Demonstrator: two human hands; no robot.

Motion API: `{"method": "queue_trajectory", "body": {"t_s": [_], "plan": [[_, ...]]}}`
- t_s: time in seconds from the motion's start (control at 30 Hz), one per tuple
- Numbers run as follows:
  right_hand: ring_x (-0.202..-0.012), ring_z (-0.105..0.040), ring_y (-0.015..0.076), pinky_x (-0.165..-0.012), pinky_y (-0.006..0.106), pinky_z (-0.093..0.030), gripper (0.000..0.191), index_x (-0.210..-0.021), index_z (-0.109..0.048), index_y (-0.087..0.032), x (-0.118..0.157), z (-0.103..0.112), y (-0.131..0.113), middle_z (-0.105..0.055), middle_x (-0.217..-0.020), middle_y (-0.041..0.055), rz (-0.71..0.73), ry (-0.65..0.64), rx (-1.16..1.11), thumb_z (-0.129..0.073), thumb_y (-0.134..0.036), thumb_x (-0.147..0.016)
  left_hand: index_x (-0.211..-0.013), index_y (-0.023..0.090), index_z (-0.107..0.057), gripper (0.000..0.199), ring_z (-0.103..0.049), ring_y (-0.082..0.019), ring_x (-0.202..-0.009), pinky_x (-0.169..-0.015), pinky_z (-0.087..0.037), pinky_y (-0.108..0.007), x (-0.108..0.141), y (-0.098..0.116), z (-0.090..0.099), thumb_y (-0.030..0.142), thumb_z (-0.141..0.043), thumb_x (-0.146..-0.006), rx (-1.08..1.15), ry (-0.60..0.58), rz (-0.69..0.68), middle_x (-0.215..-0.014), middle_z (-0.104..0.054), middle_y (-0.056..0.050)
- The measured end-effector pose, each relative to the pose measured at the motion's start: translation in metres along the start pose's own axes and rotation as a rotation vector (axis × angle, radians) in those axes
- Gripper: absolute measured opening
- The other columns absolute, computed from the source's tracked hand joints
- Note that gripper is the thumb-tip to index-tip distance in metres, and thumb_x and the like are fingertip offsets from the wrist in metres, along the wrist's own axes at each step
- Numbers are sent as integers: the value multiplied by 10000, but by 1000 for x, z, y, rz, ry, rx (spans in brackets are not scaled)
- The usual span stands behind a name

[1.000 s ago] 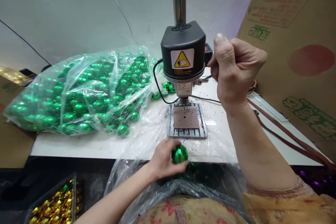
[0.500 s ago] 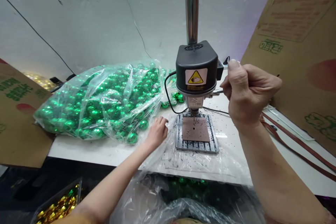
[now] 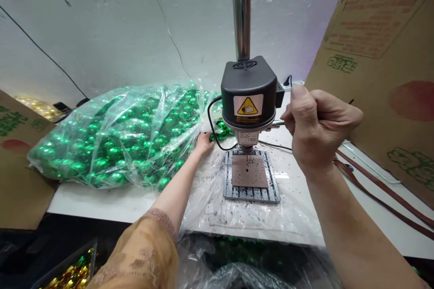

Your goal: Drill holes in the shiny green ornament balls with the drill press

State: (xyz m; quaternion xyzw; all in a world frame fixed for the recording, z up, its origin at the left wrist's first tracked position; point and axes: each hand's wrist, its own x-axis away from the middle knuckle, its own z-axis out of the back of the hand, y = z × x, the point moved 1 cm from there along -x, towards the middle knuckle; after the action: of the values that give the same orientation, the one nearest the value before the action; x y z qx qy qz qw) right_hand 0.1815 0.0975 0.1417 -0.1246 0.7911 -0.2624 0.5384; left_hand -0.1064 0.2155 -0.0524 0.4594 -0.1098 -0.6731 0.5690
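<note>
Green shiny balls [image 3: 222, 130] meet your left hand [image 3: 204, 143].
They lie left of the drill press [image 3: 249, 95], by the clear bag [image 3: 111, 137]; I cannot tell whether you grip one. Your right hand [image 3: 320, 128] is curled tight, its contents hidden.
</note>
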Motion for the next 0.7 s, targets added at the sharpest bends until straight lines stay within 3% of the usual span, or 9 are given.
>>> {"method": "queue_trajectory", "body": {"t_s": [0.17,0.33,0.43,0.57,0.7], "plan": [[-381,-324,36,-408,288,-250,403,-505,-552,-203,0,0,-1,-387,-414,-62,-20,-13,9,-638,-296,-887,-1114,204,-710,317,-603,-204,-852,-847,-532,-371,39,27,16,349,-683,-834,-13,-30,113,-915,-562,-48],[-373,-310,45,-408,289,-262,396,-513,-559,-213,1,0,-1,-367,-405,-61,-11,-13,23,-629,-298,-893,-1332,250,-558,545,-611,-135,-667,-579,-519,-268,91,65,36,608,-530,-922,582,-62,468,-995,-644,-52],[-379,-311,41,-417,278,-272,396,-518,-565,-209,1,0,1,-362,-405,-64,-19,-25,4,-629,-311,-895,-1280,244,-556,571,-665,-162,-732,-621,-562,-293,113,88,31,622,-631,-859,875,-126,584,-999,-687,-64],[-405,-340,31,-443,260,-298,418,-511,-559,-189,-1,1,3,-369,-412,-69,-36,-34,-27,-635,-345,-891,-1221,217,-605,559,-680,-184,-892,-722,-553,-288,127,107,13,571,-732,-807,897,-172,547,-1088,-699,-85],[-428,-349,16,-461,236,-310,434,-510,-542,-178,-2,1,5,-380,-431,-74,-33,-63,-37,-629,-362,-893,-1291,222,-597,574,-652,-197,-1002,-898,-519,-329,128,112,-3,600,-670,-865,664,-168,340,-1137,-693,-77]]}}
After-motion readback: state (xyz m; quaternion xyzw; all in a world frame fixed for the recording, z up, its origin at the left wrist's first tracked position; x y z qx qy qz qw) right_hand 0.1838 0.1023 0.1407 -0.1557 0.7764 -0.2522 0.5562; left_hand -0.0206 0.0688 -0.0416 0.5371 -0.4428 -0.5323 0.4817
